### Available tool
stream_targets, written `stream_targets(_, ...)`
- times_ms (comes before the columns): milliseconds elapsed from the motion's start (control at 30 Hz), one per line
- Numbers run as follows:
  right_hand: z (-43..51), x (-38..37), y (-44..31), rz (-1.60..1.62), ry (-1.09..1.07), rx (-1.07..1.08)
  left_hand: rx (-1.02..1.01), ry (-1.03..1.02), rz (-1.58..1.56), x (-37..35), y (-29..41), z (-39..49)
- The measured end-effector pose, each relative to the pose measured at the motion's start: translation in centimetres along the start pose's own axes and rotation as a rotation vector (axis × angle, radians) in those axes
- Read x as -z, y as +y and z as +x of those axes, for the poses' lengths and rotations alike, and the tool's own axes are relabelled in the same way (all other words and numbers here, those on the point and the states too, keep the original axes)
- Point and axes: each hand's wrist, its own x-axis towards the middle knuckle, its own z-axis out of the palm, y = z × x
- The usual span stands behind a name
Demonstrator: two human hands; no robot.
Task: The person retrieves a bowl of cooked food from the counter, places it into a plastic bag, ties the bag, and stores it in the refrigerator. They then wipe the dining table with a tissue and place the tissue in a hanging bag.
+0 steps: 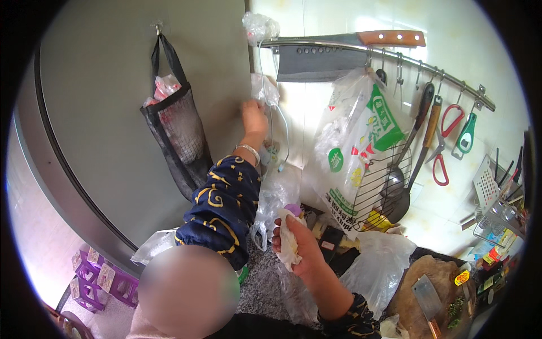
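Note:
My left hand [254,119], with a silver bangle at its wrist, is raised to the wall beside the grey panel. Its curled fingers are at the lower edge of a small clear plastic bag [265,90]; whether they grip it is hidden. White cords [273,123] hang close by. Lower down, my right hand [301,243] holds a crumpled white tissue or cloth [288,241] between thumb and fingers. A small purple item [293,209] shows just past its top. Below lies a speckled grey countertop [260,284], with clear plastic bags [279,190] behind.
A large cleaver [322,63] rests behind a metal rail [423,65]. From it hang a printed plastic bag [338,140], ladles, and red-handled scissors [444,144]. A mesh bag [180,127] hangs left. Another cleaver [427,296] lies on a wooden board [406,292]. Purple stools [118,282] stand lower left.

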Motion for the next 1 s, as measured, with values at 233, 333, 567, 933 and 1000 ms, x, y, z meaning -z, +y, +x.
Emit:
stream_targets(233, -0.8, -0.3, 0.2, -0.043, -0.013, 0.032, 0.039, 0.243, -0.152, 0.4, 4.0, -6.3)
stream_targets(333, -1.2, -0.4, 0.2, -0.111, 0.008, 0.114, -0.017, 0.386, -0.116, 2.1, 4.3, -10.5)
stream_targets(567, -2.2, -0.9, 1.2, -0.228, 0.121, 0.284, 0.357, 0.113, -0.777, 10.4, 4.6, -20.6)
stream_targets(933, -5.8, -2.5, 5.0, -0.486, 0.063, 0.64, 0.454, -0.059, -0.965, 24.2, 9.0, -28.3)
stream_targets(1000, -6.5, -2.0, 6.1, -0.67, 0.055, 0.629, 0.473, -0.036, -1.002, 26.5, 9.8, -28.6)
